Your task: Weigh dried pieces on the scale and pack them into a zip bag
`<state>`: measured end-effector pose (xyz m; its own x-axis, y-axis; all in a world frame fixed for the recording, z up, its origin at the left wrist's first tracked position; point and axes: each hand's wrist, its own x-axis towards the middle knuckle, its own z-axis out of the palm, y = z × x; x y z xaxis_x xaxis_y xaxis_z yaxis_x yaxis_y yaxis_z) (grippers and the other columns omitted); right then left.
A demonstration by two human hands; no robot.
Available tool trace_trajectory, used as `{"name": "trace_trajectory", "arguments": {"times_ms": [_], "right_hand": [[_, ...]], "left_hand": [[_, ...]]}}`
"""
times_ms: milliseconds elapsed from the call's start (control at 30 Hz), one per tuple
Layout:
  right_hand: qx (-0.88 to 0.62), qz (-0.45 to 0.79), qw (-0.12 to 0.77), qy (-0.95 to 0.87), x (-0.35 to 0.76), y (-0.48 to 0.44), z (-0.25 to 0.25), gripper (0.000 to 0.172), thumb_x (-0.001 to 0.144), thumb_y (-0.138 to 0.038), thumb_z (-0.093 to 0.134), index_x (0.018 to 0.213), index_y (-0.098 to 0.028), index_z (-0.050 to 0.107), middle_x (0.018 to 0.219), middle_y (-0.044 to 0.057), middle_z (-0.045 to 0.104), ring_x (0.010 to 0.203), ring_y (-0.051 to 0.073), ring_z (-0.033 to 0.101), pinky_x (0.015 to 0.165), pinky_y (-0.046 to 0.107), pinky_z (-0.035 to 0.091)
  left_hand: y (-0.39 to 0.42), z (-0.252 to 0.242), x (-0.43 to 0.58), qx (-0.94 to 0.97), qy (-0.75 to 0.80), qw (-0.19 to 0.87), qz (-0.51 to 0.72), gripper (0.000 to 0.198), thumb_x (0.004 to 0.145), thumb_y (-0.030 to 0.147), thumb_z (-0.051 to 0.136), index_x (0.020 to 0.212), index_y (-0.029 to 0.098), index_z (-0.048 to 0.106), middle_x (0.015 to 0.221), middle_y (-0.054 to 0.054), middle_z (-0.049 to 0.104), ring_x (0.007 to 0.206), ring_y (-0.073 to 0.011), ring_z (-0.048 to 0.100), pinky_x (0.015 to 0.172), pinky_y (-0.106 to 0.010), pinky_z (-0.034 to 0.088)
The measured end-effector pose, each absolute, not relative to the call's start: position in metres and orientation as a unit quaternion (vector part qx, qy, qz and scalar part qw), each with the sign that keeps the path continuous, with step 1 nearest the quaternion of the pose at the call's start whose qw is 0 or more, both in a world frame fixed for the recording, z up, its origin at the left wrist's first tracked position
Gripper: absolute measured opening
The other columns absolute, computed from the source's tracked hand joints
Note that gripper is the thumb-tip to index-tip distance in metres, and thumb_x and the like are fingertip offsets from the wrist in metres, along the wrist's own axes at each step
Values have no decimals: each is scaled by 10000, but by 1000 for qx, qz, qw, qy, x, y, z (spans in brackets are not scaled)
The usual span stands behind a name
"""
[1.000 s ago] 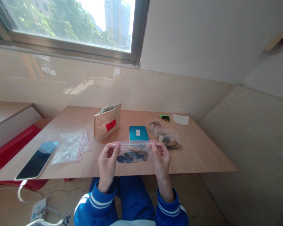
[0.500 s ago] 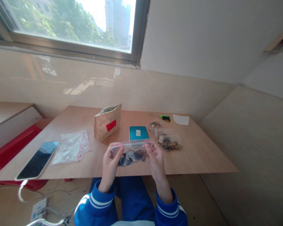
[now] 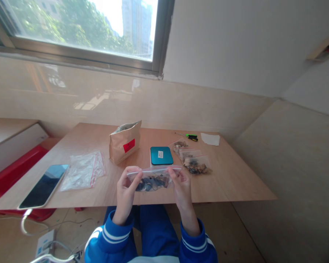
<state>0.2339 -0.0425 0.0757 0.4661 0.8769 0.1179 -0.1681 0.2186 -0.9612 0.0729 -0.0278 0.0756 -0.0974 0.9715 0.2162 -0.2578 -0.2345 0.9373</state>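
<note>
Between my two hands hangs a clear zip bag point(image 3: 153, 181) with a reddish seal strip and dark, dried-looking pieces inside. My left hand point(image 3: 128, 188) pinches its top left corner, thumb in front. At the top right corner, my right hand point(image 3: 181, 184) grips the strip between thumb and fingers. Just beyond the bag lies a teal, flat box-like device point(image 3: 161, 156) with a white label. Several filled zip bags point(image 3: 196, 166) overlap to the right of it, holding brown and dark pieces.
A brown paper pouch point(image 3: 125, 142) with a red label stands open at the top. Flat clear zip bags point(image 3: 80, 171) and a phone point(image 3: 44, 187) with a cable lie at left. Farther right are two screwdrivers point(image 3: 191, 137) and white paper point(image 3: 210, 139). The table's front edge point(image 3: 222, 202) is close.
The zip bag has come down slightly toward me, and its strip is pulled straighter. More of the teal device now shows behind it. My left hand has shifted a little left.
</note>
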Motion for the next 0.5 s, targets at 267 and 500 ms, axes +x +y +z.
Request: {"name": "trace_trajectory", "arguments": {"times_ms": [267, 500], "right_hand": [[-504, 338, 709, -360, 233, -44, 85, 198, 744, -389, 738, 741, -195, 697, 739, 19, 709, 734, 165, 630, 709, 295, 508], [-456, 396, 694, -393, 238, -44, 78, 239, 819, -394, 674, 981, -219, 696, 940, 30, 704, 860, 163, 640, 808, 291, 501]], "left_hand": [[-29, 80, 72, 481, 406, 470, 619, 190, 788, 355, 690, 844, 178, 647, 786, -2, 614, 703, -130, 576, 626, -216, 459], [-27, 80, 71, 483, 381, 514, 598, 199, 807, 364, 672, 896, 189, 640, 795, 3, 622, 709, -121, 583, 638, -204, 462]]}}
